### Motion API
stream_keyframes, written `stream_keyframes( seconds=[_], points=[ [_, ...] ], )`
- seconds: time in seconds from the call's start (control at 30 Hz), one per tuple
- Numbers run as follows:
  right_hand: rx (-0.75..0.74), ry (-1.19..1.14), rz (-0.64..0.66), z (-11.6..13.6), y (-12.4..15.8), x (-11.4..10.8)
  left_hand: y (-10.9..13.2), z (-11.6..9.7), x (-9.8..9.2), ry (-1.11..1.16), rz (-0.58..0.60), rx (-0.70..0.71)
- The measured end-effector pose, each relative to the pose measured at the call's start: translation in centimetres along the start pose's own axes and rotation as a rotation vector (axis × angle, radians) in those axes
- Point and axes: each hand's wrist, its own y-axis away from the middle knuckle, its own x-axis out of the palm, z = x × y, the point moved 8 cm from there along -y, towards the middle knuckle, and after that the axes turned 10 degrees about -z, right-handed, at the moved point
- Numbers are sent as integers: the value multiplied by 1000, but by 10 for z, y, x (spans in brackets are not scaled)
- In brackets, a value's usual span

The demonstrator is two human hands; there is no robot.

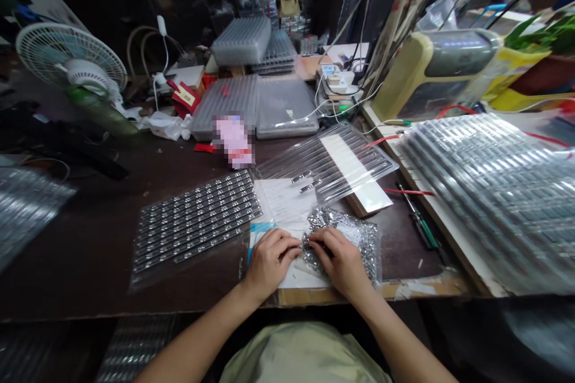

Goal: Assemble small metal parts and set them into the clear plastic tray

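Taking the paper sheet (281, 206) as datum: the metal component strips (195, 221) lie to its left. The clear blister tray (327, 158) lies behind it, at its far edge. The bag of metal parts (345, 245) rests on its right edge. The screwdriver (424, 230) lies farther right.

Free room left, tight quarters right.
Open table (76, 251) beyond the plastic tray of metal parts (197, 221), left of the left hand (269, 263); only a narrow dark strip between the bag of metal parts (354, 245) under the right hand (341, 260) and the screwdriver (420, 221). Straight ahead, a clear tray (327, 161) in the way; farther right, a tall pile of clear trays (489, 203) along the table's edge.
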Motion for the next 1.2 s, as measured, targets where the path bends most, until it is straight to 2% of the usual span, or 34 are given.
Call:
stream_keyframes(
  seconds=[0.5, 0.6, 0.73, 0.9, 1.1, 1.2],
  points=[
    [-1, -16, -9, 1, -1, -2, 2, 5, 2, 78, 14, -57],
    [11, 9, 5, 3, -1, -1, -3, 11, -13, 54, -60, -82],
    [14, 105, 53, 11, 0, 14, -11, 38, -52, -247, -208, -133],
    [-41, 217, 68, 19, 2, 33, -7, 67, -82, -484, -253, -162],
    [-69, 207, 84, 19, 5, 37, 13, 73, -103, -553, -281, -151],
    [-71, 224, 82, 20, 4, 37, -1, 65, -104, -529, -286, -116]
  ],
)
